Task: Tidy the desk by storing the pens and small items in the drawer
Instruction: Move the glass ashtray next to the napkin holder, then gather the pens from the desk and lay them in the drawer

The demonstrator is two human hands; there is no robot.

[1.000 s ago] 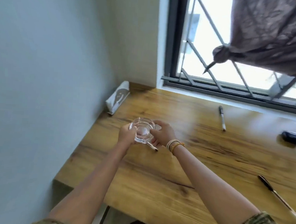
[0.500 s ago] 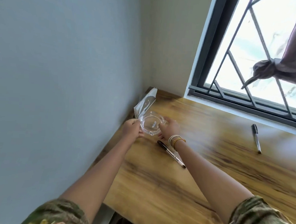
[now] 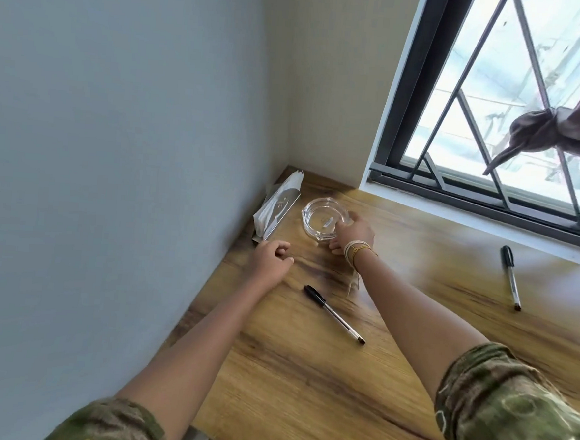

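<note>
Left hand (image 3: 270, 258) now off glass ashtray (image 3: 323, 220), loosely curled, empty; right hand (image 3: 353, 233) grips rim.

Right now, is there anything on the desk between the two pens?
Only the person's right forearm crosses above that stretch between the near pen and the far pen; the head view shows bare desk.

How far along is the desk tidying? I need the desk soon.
Nothing looks stored yet, and no drawer is in view. The right hand grips the glass dish in the desk's corner; the left hand rests empty beside it. Left: the near pen, the far pen under the window.
</note>
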